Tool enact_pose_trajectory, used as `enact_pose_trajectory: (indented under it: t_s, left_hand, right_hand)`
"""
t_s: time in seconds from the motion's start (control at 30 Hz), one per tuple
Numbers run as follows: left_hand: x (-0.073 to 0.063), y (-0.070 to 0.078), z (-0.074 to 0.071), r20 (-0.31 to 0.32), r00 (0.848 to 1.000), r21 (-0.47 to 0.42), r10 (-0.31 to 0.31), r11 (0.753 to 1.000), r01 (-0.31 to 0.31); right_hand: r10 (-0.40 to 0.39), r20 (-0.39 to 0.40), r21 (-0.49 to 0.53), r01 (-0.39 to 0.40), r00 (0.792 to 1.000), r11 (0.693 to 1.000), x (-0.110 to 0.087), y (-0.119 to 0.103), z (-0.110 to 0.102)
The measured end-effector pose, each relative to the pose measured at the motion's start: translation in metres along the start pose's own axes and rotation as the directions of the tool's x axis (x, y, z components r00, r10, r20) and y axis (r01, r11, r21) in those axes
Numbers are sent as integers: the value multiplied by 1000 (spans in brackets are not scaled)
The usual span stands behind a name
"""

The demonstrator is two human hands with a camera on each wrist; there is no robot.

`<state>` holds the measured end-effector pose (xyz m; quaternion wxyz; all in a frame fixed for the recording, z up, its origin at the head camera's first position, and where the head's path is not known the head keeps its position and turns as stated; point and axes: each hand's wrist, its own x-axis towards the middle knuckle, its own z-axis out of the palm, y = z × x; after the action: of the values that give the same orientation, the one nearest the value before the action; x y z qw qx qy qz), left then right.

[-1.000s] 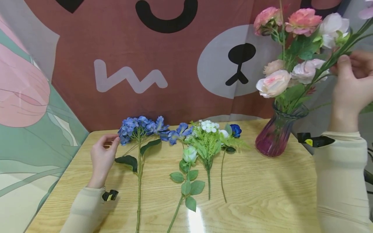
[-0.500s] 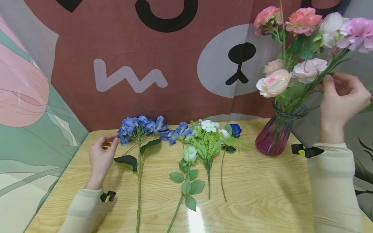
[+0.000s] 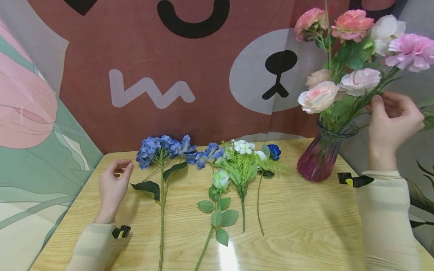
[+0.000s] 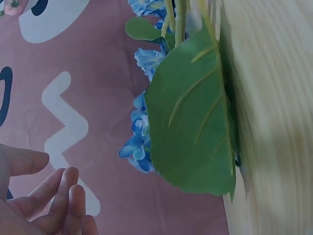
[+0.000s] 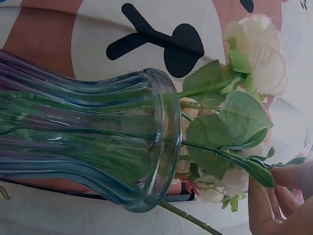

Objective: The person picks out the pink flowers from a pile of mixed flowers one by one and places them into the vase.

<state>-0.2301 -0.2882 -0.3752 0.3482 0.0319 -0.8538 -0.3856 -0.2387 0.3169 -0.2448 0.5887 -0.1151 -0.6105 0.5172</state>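
My right hand (image 3: 393, 124) pinches the stem of a pink-purple carnation (image 3: 411, 52) above the vase's mouth. In the right wrist view the thin dark green stem (image 5: 200, 145) runs from my fingers down inside the ribbed glass vase (image 5: 98, 142). Pink, coral and white flowers (image 3: 318, 98) fill that vase, which is tinted purple-pink below. My left hand (image 3: 113, 188) holds nothing, its fingers loosely bent beside a blue hydrangea (image 3: 149, 150) lying on the table. The left wrist view has the hydrangea's big green leaf (image 4: 195, 117) to the right of my fingers.
On the wooden table (image 3: 298, 226) lie a blue iris-like bloom (image 3: 207, 154), a pale green rose stem (image 3: 221, 180), a white-flowered green sprig (image 3: 242, 169) and a dark blue rose (image 3: 274, 151). A printed cloth (image 3: 169, 124) hangs behind. Dark leaves show at far right.
My right hand has come down and left, lowering the carnation, whose bloom is now fully in view beside the other flowers. My left hand has drawn back slightly from the hydrangea.
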Motion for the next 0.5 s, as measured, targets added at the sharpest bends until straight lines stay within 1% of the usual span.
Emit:
enact_pose_trajectory:
  t_s: [0.23, 0.3, 0.5]
  left_hand:
    - [-1, -4, -8, -8, 1000, 16, -5, 1000, 5]
    - [0, -5, -9, -9, 1000, 14, -2, 1000, 2]
    - [2, -6, -11, -15, 1000, 25, -3, 1000, 4]
  right_hand:
    - [1, 1, -47, -1, 1000, 999, -2, 4, -4]
    - [-9, 6, -72, 10, 1000, 997, -3, 6, -5]
    - [-20, 25, -110, 22, 999, 994, -9, 15, -8]
